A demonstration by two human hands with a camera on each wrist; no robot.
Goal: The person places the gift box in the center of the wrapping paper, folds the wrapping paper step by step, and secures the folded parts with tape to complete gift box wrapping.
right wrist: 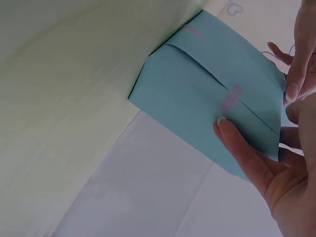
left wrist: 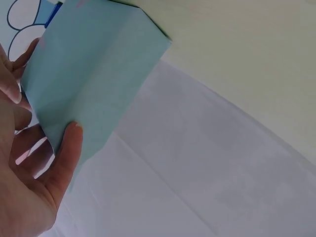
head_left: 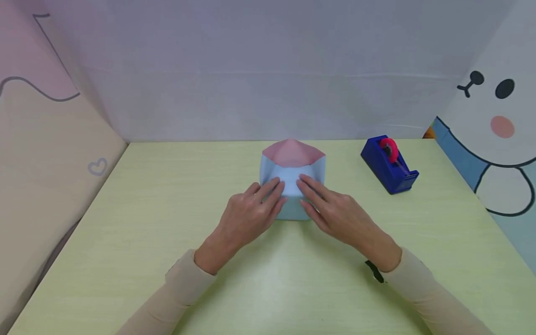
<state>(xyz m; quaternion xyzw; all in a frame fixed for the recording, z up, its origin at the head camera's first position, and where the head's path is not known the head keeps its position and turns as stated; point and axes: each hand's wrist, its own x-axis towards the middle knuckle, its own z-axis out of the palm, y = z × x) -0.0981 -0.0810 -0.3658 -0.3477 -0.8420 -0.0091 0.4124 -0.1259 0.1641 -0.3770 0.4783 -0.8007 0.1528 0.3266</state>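
A folded paper bag (head_left: pixel 291 180), light blue outside and pink inside, is held upright at the middle of the table. Its pink inner part (head_left: pixel 293 153) spreads out at the far end. My left hand (head_left: pixel 251 209) pinches the near left of it, thumb on the blue face (left wrist: pixel 98 74) and fingers behind. My right hand (head_left: pixel 339 211) grips the near right in the same way, its thumb beside a strip of pink tape (right wrist: pixel 231 100) across a seam. Another tape strip (right wrist: pixel 192 30) crosses that seam farther along. The fingertips of both hands come close together at the bag's edge.
A blue tape dispenser (head_left: pixel 387 165) with a red-cored roll stands at the back right of the pale green table (head_left: pixel 167 186). A white backdrop (head_left: pixel 268 102) rises behind the table's far edge, and printed cloth panels (head_left: pixel 502 186) flank the sides.
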